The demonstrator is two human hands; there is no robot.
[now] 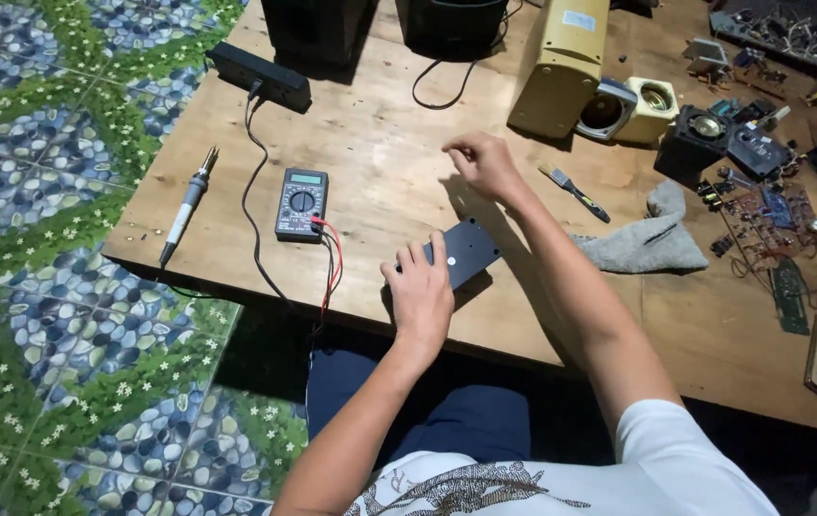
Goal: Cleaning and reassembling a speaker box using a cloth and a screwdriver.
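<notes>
Head view: we look down on a wooden table (pixel 380 143) set over a patterned floor (pixel 36 287).
Left hand: our left hand (pixel 420 291) rests on the near end of a black panel (pixel 466 250), fingers curled onto it in a light hold; the fingertips are hidden under the hand, so we cannot tell how firmly it grips.
Panel: it lies flat near the table's front edge, its near end covered by the hand.
Right hand: our right hand (pixel 483 162) hovers above the table beyond the panel, fingers loosely bunched; we see nothing between them, though anything small pinched there would be too tiny to make out.
Meter: a multimeter (pixel 301 204) lies left of the panel, its red and black leads (pixel 332 268) dropping over the table edge, where we lose them.
Iron: a soldering iron (pixel 187 205) lies near the left edge.
Brush: a small brush (pixel 574 193) lies right of our right hand, next to a grey cloth (pixel 647 239).
Far side: a yellow speaker (pixel 561 67) and two black boxes (pixel 318 29) are cut off by the top of the frame.
Right side: circuit boards (pixel 762 220) and loose parts crowd together, hard to tell apart.
</notes>
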